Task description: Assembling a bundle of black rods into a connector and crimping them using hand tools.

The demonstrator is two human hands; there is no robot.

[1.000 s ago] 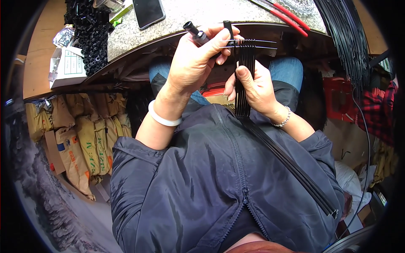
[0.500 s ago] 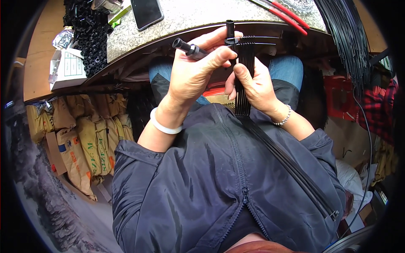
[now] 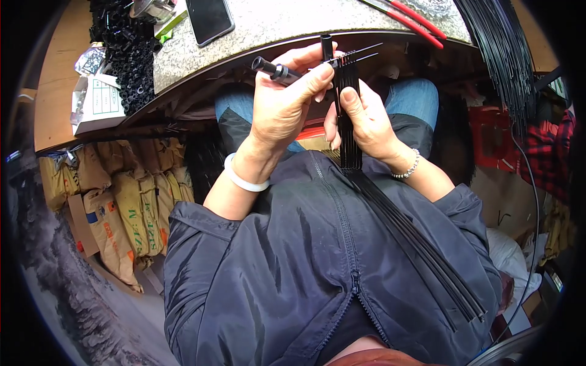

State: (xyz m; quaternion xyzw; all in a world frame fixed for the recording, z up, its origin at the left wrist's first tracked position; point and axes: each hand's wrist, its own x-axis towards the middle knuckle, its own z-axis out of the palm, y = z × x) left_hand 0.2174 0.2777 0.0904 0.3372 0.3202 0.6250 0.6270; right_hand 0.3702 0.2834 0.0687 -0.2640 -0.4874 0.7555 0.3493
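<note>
My right hand (image 3: 370, 125) is closed around a bundle of thin black rods (image 3: 351, 149) that look like umbrella ribs. The bundle stands upright in front of my jacket, and its long tails slant down to the right over it. Two thin metal wires (image 3: 370, 47) stick out sideways through the rods' top ends. Against these ends stands a small black tube (image 3: 326, 44), where my left hand (image 3: 278, 110) pinches with thumb and fingers. A thicker black tube with a collar (image 3: 265, 64) lies across the same hand, between thumb and forefinger.
Red-handled pliers (image 3: 415, 24) and a phone (image 3: 210, 19) lie on the speckled worktop (image 3: 287, 21). Small black parts (image 3: 125, 61) are heaped at the left, beside a white box (image 3: 97, 100). More black rods (image 3: 500, 55) hang over the right edge. Sacks (image 3: 116, 232) stand lower left.
The rods' top ends and the wires have shifted slightly left, and the wires now tilt up to the right. The rods' lower tails have spread apart over my jacket.
</note>
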